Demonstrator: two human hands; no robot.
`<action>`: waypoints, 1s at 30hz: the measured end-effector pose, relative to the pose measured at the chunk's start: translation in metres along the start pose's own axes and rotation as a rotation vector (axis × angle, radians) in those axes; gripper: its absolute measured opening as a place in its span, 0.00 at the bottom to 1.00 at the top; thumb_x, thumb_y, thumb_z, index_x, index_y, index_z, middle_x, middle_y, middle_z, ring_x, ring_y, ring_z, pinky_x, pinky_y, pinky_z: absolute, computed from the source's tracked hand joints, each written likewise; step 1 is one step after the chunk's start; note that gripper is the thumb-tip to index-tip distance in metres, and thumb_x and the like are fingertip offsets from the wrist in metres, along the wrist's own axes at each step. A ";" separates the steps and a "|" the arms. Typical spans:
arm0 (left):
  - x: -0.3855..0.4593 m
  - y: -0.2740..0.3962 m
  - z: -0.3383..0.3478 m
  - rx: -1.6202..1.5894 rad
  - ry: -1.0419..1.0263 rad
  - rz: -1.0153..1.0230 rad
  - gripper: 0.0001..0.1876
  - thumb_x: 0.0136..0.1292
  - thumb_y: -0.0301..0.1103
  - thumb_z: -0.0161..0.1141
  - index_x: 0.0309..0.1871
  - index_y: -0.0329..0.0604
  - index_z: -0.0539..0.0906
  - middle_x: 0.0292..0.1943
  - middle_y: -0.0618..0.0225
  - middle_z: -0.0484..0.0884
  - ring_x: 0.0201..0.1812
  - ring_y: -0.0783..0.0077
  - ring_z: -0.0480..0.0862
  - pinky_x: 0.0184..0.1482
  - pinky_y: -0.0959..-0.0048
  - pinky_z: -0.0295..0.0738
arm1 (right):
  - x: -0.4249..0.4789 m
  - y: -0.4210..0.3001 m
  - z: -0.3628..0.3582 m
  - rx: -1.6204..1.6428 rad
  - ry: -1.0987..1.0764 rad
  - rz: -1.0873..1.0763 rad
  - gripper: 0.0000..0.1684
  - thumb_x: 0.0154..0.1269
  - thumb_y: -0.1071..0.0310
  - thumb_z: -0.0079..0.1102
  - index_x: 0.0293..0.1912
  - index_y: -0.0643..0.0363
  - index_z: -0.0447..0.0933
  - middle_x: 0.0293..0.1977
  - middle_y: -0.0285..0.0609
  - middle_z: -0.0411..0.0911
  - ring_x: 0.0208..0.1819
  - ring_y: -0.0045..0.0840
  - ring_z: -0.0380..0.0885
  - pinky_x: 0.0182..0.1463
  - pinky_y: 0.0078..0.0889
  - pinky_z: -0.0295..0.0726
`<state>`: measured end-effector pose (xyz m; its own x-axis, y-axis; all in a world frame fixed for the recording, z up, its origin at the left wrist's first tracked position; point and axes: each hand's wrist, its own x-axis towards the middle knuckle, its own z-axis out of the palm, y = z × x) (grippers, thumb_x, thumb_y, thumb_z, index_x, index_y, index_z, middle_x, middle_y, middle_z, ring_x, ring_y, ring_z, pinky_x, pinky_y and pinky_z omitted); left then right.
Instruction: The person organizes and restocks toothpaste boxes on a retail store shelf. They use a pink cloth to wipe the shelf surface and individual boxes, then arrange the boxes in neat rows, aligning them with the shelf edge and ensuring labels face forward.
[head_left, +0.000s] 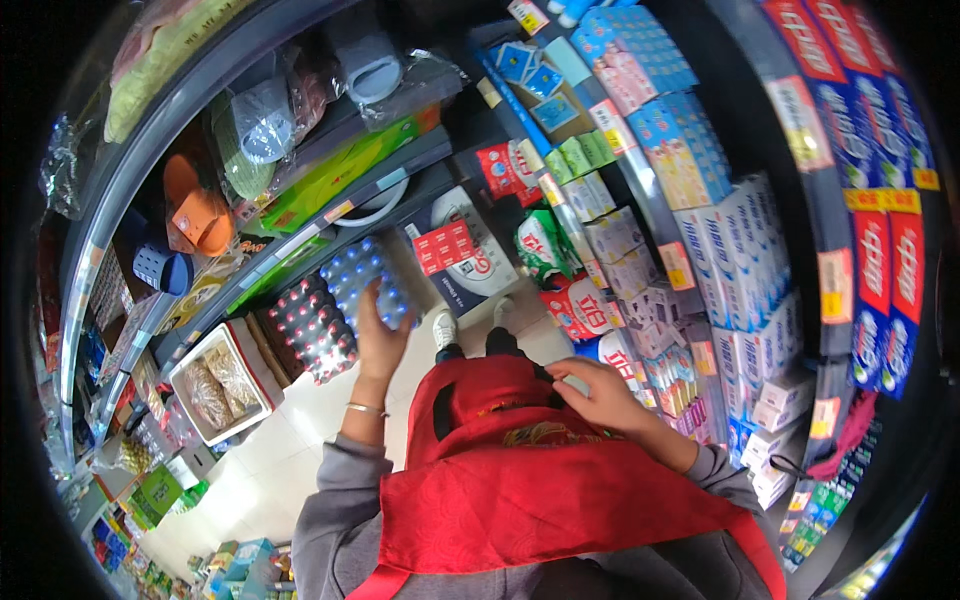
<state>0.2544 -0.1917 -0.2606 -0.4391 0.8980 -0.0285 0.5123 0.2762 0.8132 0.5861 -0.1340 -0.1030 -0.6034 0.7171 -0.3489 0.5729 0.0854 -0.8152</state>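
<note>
My left hand, with a bangle at the wrist, is raised with thumb and fingers apart and nothing seen in it. Beyond it in the view stands a shrink-wrapped pack of blue-capped bottles. A second pack with red caps is beside that one. In front of my red apron, at its right side, is my right hand. Its fingers are loosely bent, with a gap at the thumb and no object visible. Whether it touches the apron cannot be told.
Left shelves carry slippers. A white foam box with bagged goods stands on the tiled floor. Ahead lies a carton with a red pack on it. Right shelves hold toothpaste boxes, soap boxes and detergent bags.
</note>
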 end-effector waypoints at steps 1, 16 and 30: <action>0.006 -0.013 0.013 0.090 -0.016 0.141 0.41 0.49 0.27 0.75 0.68 0.37 0.67 0.63 0.50 0.73 0.63 0.48 0.74 0.63 0.58 0.72 | 0.003 0.013 0.014 0.052 -0.034 0.039 0.15 0.66 0.67 0.62 0.51 0.60 0.80 0.44 0.46 0.82 0.45 0.37 0.83 0.49 0.36 0.80; 0.140 -0.164 0.234 0.920 -0.702 0.204 0.67 0.33 0.56 0.82 0.79 0.66 0.51 0.79 0.51 0.50 0.78 0.43 0.50 0.72 0.31 0.48 | -0.056 0.133 0.091 0.197 0.055 0.738 0.14 0.71 0.65 0.56 0.50 0.61 0.82 0.44 0.52 0.84 0.48 0.39 0.85 0.49 0.36 0.81; 0.145 -0.166 0.223 0.745 -0.590 0.104 0.56 0.40 0.38 0.74 0.77 0.68 0.58 0.63 0.47 0.66 0.62 0.46 0.69 0.60 0.43 0.64 | -0.078 0.156 0.110 0.286 0.146 0.829 0.10 0.70 0.69 0.58 0.47 0.62 0.82 0.41 0.48 0.85 0.42 0.31 0.86 0.44 0.32 0.84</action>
<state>0.2699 -0.0309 -0.5296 -0.0260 0.9021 -0.4307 0.9552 0.1495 0.2553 0.6616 -0.2530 -0.2538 0.0314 0.5544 -0.8317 0.6217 -0.6624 -0.4180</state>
